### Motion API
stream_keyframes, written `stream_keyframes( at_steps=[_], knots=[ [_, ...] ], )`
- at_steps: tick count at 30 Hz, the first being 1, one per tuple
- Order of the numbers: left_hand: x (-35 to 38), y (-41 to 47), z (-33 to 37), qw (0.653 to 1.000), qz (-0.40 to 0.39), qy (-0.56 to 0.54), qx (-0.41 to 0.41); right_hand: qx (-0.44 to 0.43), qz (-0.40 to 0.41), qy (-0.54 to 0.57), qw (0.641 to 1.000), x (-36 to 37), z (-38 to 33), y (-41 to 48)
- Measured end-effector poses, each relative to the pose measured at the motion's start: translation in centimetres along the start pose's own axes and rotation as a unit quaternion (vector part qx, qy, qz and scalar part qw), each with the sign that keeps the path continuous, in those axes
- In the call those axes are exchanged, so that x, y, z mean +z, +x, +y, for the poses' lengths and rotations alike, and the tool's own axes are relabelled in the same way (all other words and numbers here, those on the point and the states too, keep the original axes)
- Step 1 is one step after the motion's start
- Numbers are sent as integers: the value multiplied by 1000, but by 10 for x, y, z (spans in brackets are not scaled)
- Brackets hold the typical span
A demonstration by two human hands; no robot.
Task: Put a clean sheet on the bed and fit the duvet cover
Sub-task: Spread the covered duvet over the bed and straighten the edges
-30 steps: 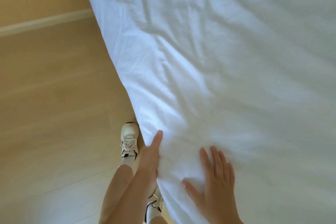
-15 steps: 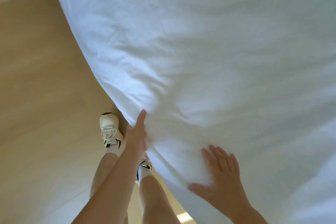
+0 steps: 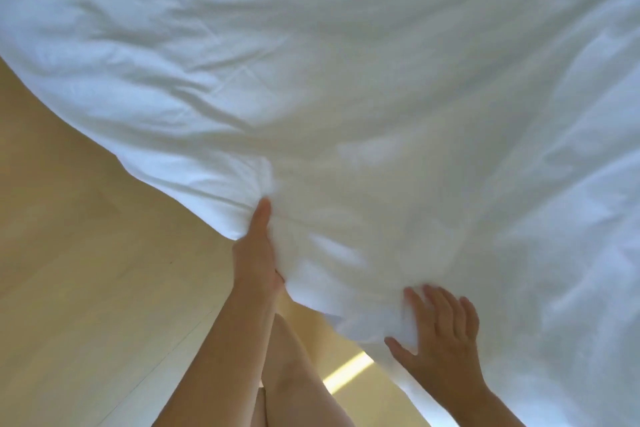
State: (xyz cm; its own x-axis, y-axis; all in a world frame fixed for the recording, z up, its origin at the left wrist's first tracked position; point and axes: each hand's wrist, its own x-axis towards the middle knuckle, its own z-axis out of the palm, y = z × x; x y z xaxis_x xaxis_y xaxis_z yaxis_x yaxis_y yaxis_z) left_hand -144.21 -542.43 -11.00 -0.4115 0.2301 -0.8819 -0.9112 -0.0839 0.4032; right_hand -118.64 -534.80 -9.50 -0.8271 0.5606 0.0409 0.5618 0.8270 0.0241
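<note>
Duvet (image 3: 381, 97), white, creased, puffy, fills the far and right of the scene. Its near-left edge runs slantwise over a pale wood floor (image 3: 86, 288) and hangs clear of it.

Left hand (image 3: 256, 253) at that edge: thumb straight on top of the cloth, fingers hidden beneath, so it pinches the hem. Creases fan out from the thumb tip.

Right hand (image 3: 443, 340) to the right and nearer, palm down on the duvet just inside the edge. Fingers straight and spread, pressing into the soft cloth, which bulges up at the fingertips.

Bare leg (image 3: 294, 367) between the two arms, below the edge. Narrow strip of light (image 3: 348, 371) on the floor beside it.
</note>
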Motion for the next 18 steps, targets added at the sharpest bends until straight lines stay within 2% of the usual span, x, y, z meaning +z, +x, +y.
stream_keyframes(
  at_steps=[2, 4, 5, 8, 11, 13, 15, 18],
  knots=[
    [-4, -5, -7, 999, -14, -33, -16, 18, -86, -73, 993, 4, 13, -17],
    [-10, -11, -21, 996, -54, -74, -21, 57, -179, -78, 979, 2, 16, -28],
    [-13, -14, -30, 993, -72, -92, -19, 75, -198, -68, 975, 1, 16, -30],
    [-15, -25, -63, 985, -109, -132, -30, 107, -227, -51, 967, -1, 17, -32],
    [-1, -35, -86, 984, -154, -86, -33, 109, -246, -18, 963, -6, 24, -17],
    [9, -37, -92, 986, -156, -50, -21, 114, -293, 6, 949, -14, 37, -2],
    [15, -38, -94, 988, -151, -39, -3, 124, -306, 84, 940, -32, 57, -5],
    [18, -40, -88, 991, -117, -55, 29, 61, -271, 177, 944, -74, 75, -41]
  ],
)
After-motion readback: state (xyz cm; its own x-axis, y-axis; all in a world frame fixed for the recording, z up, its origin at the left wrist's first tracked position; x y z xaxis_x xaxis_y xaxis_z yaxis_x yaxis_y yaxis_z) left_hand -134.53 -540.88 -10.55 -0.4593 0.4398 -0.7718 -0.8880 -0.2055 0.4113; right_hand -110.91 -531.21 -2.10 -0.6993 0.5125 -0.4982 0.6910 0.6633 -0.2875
